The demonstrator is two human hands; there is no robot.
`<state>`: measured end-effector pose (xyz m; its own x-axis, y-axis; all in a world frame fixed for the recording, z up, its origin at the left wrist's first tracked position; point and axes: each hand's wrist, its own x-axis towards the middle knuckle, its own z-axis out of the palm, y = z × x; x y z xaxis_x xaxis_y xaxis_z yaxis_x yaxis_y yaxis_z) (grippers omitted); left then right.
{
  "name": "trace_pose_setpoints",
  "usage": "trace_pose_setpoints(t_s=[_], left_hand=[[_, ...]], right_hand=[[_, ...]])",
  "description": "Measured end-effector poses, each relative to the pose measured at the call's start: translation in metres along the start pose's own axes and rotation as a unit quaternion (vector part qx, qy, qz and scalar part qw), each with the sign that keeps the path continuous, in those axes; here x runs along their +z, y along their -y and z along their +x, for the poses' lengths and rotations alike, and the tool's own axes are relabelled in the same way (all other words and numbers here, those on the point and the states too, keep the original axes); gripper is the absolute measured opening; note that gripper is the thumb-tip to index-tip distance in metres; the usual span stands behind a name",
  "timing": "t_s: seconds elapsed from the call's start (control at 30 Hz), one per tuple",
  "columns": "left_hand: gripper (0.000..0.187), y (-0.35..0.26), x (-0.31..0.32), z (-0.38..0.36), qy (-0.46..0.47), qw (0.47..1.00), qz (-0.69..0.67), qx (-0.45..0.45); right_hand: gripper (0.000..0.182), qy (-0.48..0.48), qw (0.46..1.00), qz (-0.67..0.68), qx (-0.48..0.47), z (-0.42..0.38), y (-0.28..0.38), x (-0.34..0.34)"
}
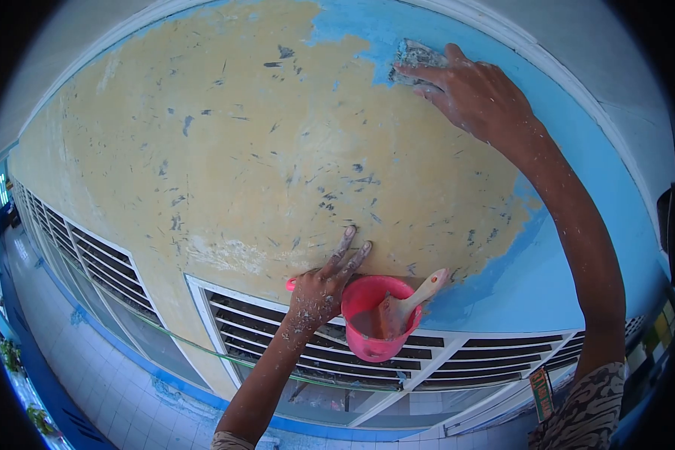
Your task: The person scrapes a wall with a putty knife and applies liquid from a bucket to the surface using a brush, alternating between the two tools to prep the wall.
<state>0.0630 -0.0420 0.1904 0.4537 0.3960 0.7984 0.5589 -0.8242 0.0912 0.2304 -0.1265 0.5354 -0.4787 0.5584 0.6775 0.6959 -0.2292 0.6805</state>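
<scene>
High on the wall, my right hand [480,94] is closed round a flat scraper [420,56], whose blade lies at the border between blue paint [577,247] and the bare yellowish wall [240,150]. Lower down, my left hand [326,281] has two fingers stretched out against the wall; its other fingers are curled at the handle of a pink pail [379,345]. A brush [412,300] with a pale handle leans inside the pail, its bristles down in cloudy liquid. Flecks of paint cover both hands and forearms.
White-framed louvred windows [457,349] run below the pail, with another set [90,255] at the left. A thin green cord [195,345] crosses in front of them. A tiled walkway [112,375] lies at the lower left. A white ceiling edge [532,45] curves above.
</scene>
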Motion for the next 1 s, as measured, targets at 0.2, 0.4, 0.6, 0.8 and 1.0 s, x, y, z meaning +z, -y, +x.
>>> trace_pose_setpoints(t_s=[0.2, 0.4, 0.6, 0.8, 1.0], left_hand=[[0.073, -0.002, 0.001, -0.001, -0.013, 1.0, -0.001, 0.007], [0.074, 0.002, -0.002, -0.003, -0.01, 1.0, 0.009, 0.015], [0.075, 0.002, -0.003, -0.004, -0.024, 1.0, 0.013, 0.012], [0.076, 0.001, -0.004, -0.004, -0.019, 1.0, 0.013, 0.012], [0.077, 0.0, -0.004, -0.002, -0.03, 0.999, 0.017, 0.013]], right_hand=[[0.039, 0.033, 0.998, 0.014, 0.058, -0.02, -0.02, -0.001], [0.039, -0.018, 1.0, 0.001, 0.007, 0.003, -0.001, 0.001], [0.038, 0.009, 0.997, 0.017, 0.075, -0.015, -0.015, -0.003], [0.036, -0.022, 0.999, 0.032, 0.017, -0.009, -0.02, -0.002], [0.036, -0.033, 0.997, 0.063, 0.021, 0.007, 0.0, -0.003]])
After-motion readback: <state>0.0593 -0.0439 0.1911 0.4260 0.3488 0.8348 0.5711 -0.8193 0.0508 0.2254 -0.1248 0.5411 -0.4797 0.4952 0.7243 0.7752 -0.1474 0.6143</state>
